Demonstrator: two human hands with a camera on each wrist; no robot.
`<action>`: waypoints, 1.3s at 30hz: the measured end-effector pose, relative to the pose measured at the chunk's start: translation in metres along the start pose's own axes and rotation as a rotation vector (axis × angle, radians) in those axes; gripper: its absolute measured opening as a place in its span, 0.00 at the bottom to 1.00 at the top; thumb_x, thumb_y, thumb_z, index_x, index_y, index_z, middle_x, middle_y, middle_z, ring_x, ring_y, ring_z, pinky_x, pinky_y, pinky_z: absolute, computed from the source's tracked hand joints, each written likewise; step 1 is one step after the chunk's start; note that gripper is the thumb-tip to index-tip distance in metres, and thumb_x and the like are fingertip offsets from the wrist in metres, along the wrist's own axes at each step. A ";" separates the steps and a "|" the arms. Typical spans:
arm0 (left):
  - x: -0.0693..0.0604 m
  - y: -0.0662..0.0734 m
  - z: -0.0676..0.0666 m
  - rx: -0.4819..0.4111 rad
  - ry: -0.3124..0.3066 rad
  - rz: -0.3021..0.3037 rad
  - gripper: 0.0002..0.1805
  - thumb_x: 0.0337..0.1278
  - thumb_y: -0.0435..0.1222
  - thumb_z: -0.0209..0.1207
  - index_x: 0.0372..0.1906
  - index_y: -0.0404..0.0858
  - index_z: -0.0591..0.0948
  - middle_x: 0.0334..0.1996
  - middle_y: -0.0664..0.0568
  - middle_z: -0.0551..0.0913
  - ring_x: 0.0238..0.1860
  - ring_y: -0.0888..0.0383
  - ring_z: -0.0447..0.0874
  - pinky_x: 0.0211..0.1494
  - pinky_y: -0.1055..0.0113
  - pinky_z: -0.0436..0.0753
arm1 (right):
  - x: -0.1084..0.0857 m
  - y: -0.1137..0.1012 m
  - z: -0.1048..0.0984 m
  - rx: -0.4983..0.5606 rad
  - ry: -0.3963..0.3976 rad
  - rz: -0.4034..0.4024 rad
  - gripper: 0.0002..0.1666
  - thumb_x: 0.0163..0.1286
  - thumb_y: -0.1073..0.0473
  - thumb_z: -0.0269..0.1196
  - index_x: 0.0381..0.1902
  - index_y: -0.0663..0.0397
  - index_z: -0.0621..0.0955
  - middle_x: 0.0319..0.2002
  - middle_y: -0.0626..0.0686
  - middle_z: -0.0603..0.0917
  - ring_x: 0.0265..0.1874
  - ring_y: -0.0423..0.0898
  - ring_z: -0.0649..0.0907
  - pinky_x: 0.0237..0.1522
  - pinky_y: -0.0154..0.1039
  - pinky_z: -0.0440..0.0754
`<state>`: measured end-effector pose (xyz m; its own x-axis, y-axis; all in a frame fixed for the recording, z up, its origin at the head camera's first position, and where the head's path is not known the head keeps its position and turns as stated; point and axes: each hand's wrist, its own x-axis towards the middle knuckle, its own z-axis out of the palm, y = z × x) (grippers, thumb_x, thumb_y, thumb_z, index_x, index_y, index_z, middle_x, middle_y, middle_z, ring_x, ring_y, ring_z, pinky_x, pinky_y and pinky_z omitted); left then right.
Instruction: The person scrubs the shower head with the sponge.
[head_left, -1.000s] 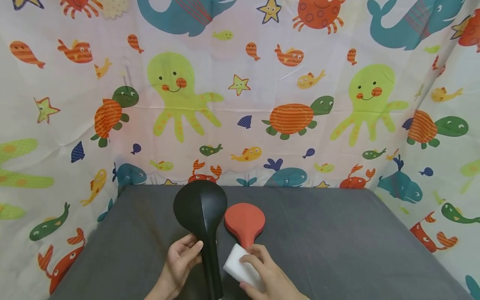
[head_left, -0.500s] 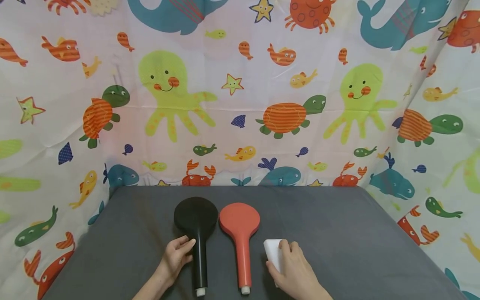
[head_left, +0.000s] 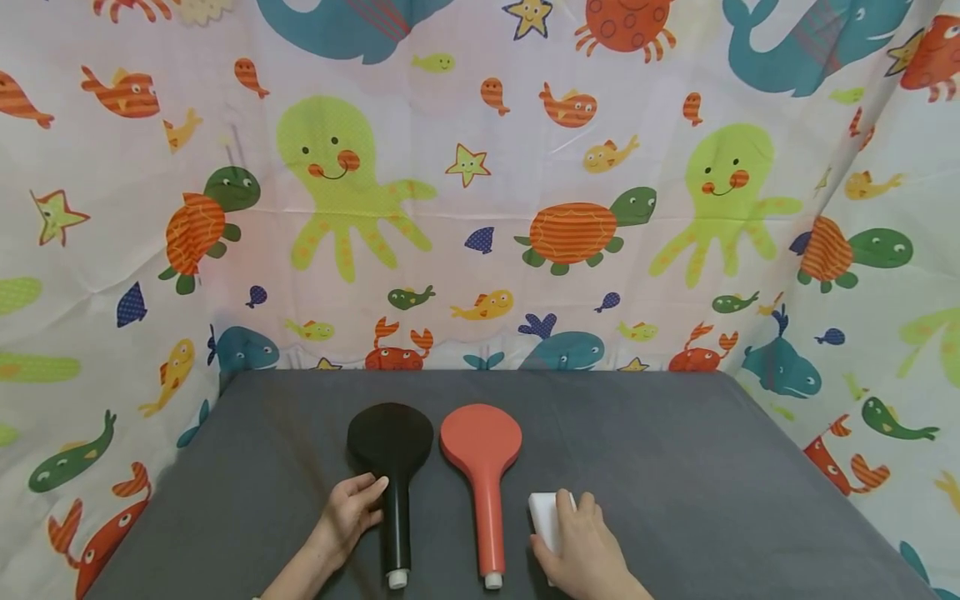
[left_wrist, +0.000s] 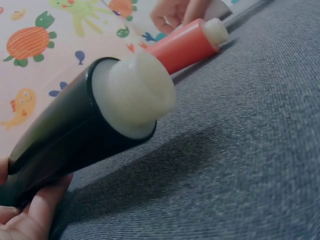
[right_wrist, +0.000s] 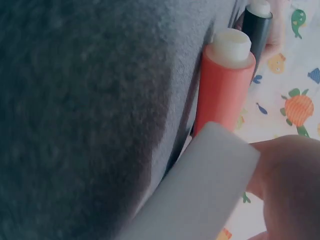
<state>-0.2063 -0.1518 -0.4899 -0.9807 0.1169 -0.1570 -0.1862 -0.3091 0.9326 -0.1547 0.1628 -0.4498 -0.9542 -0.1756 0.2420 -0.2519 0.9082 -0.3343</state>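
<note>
A black handheld shower head (head_left: 390, 437) lies on the dark grey cloth, its round head away from me and its pale connector end (left_wrist: 142, 87) toward me. My left hand (head_left: 347, 514) holds it at the neck, thumb on top. To its right, apart from it, lies a red handheld shower head (head_left: 482, 437) with a white connector end (right_wrist: 231, 46); neither hand touches it. My right hand (head_left: 583, 543) grips a white block-shaped sponge (head_left: 544, 518) on or just above the cloth, right of the red handle. Part of the sponge is hidden under the fingers.
The grey cloth-covered table (head_left: 660, 450) stretches right and left of the hands. A white curtain (head_left: 450, 242) with printed sea animals stands along the table's back and both sides.
The black shower head has come down from a raised position onto the cloth, still in my left hand. My right hand has moved right with the sponge, away from the red shower head, and lowered.
</note>
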 end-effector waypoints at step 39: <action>-0.019 0.013 0.004 0.652 0.258 0.189 0.17 0.59 0.34 0.59 0.41 0.19 0.78 0.28 0.42 0.83 0.26 0.55 0.82 0.28 0.65 0.83 | 0.011 0.013 -0.013 0.012 -0.132 0.042 0.25 0.64 0.38 0.57 0.41 0.55 0.72 0.29 0.51 0.69 0.23 0.43 0.70 0.16 0.39 0.69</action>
<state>-0.1903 -0.1540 -0.4730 -0.9905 -0.1346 0.0291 -0.0176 0.3331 0.9427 -0.1661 0.1774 -0.4392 -0.9768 -0.1863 0.1057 -0.2120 0.9115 -0.3524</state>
